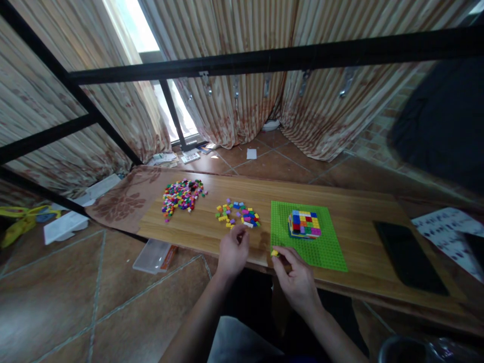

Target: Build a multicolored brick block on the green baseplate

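Brick point(275, 252) small and bright yellow

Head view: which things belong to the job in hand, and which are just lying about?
Job: yellow brick in right hand, small brick pile near left hand, larger brick pile, green baseplate, brick block on it.

Apparently lying about: dark panel, plastic box, white paper.
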The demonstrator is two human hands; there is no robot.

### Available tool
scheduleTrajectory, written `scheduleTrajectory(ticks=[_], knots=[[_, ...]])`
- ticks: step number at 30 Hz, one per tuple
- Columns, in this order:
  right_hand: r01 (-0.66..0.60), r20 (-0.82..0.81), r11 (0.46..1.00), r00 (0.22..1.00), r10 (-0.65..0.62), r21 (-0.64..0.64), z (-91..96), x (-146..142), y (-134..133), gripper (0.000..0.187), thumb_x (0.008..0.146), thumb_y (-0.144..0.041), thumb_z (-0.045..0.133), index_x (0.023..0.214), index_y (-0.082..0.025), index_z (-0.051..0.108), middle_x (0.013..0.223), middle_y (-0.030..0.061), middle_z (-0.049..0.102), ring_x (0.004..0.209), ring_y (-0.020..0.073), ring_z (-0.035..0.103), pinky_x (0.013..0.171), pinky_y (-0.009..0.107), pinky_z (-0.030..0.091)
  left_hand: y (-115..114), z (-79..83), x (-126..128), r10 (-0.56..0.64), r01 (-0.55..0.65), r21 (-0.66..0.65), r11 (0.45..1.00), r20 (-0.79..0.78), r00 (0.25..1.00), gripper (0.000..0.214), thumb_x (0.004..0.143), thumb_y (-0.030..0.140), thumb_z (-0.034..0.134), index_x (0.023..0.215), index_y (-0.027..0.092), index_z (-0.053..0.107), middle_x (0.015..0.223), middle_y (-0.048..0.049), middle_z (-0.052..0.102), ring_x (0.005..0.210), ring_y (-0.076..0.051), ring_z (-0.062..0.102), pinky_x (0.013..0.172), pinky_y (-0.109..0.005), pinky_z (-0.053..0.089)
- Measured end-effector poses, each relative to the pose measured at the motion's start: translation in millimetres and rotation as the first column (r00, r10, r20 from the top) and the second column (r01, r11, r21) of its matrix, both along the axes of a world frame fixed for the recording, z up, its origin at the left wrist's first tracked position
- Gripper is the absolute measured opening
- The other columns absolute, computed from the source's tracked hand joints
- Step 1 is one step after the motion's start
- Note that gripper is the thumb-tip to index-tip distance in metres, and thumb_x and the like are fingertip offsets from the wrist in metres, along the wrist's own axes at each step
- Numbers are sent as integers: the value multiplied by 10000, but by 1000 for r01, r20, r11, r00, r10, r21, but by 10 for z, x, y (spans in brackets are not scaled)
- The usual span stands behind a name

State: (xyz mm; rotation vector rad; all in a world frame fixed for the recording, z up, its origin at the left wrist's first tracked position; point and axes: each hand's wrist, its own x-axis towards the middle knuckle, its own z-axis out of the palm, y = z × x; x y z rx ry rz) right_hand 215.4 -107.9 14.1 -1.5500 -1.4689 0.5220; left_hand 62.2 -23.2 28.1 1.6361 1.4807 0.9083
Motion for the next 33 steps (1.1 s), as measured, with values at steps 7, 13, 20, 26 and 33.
scheduleTrajectory(ticks=[7, 13, 20, 26, 33], knots=[[9, -21, 994, 1000, -12, -112, -14, 9, 8, 268, 897, -299, 474, 1090, -203, 634, 1045, 68, 677, 953, 190, 647, 800, 291, 519, 421, 68, 51, 14, 56, 174, 983, -379, 925, 260, 865, 172, 472, 1038, 213, 661, 1003, -50, 676, 844, -157, 623, 771, -266, 459], [23, -72, 990, 997, -33, -138, -7, 56, -13, 273, 890, -281, 470, 1098, -216, 635, 1044, 57, 674, 984, 192, 632, 829, 304, 507, 768, 70, 170, -118, 295, 193, 936, -618, 778, 250, 854, 161, 459, 930, 204, 694, 1017, -71, 648, 926, -184, 603, 807, -280, 469], [26, -100, 992, 994, -39, -127, 21, 138, -40, 280, 904, -292, 463, 1119, -225, 629, 1071, 56, 664, 994, 185, 624, 871, 317, 491, 1030, 14, 167, -307, 506, 110, 855, -681, 665, 260, 819, 142, 486, 903, 233, 715, 969, -46, 644, 949, -175, 590, 886, -284, 456], [53, -115, 989, 991, -69, -136, 28, 196, -60, 293, 894, -313, 486, 1135, -231, 631, 1104, 61, 666, 1021, 197, 624, 883, 329, 493, 1067, 41, 68, -360, 516, 68, 854, -640, 679, 247, 792, 122, 498, 902, 204, 703, 986, -59, 614, 952, -185, 579, 876, -296, 458], [91, -140, 980, 983, -117, -177, 26, 211, -71, 273, 869, -331, 520, 1090, -232, 646, 1029, 44, 692, 941, 187, 647, 827, 307, 513, 1085, 39, -29, -396, 540, 72, 839, -602, 694, 228, 749, 75, 501, 871, 185, 660, 1006, -63, 578, 966, -188, 556, 888, -316, 450]])
